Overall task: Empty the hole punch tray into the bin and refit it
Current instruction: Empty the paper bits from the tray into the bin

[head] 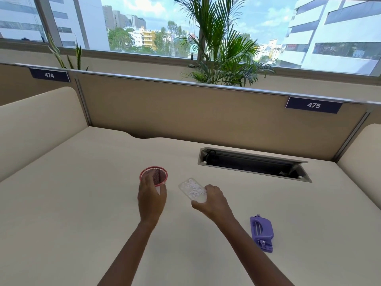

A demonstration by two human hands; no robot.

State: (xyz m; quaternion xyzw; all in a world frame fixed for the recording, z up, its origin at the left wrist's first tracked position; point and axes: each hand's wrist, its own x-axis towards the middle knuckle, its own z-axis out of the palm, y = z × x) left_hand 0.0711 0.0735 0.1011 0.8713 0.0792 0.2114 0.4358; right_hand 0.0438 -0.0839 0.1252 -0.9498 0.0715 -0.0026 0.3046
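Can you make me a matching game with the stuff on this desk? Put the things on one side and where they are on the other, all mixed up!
Things:
1. clear tray
2. red mesh bin
3. purple hole punch
4. number sign 475

Places:
A. lying alone on the desk, far right
B. held in the right hand
C. up on the partition wall
D. gripped by the left hand

Pairs: 1-B, 2-D, 3-A, 4-C

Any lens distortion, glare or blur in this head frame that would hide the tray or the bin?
Head view: wide-angle bending curves the partition top; daylight is soft and even, no hard shadows on the desk; the clear tray in the right hand reads pale and low-contrast; the red mesh bin is partly covered by the left hand; the purple hole punch is sharp.
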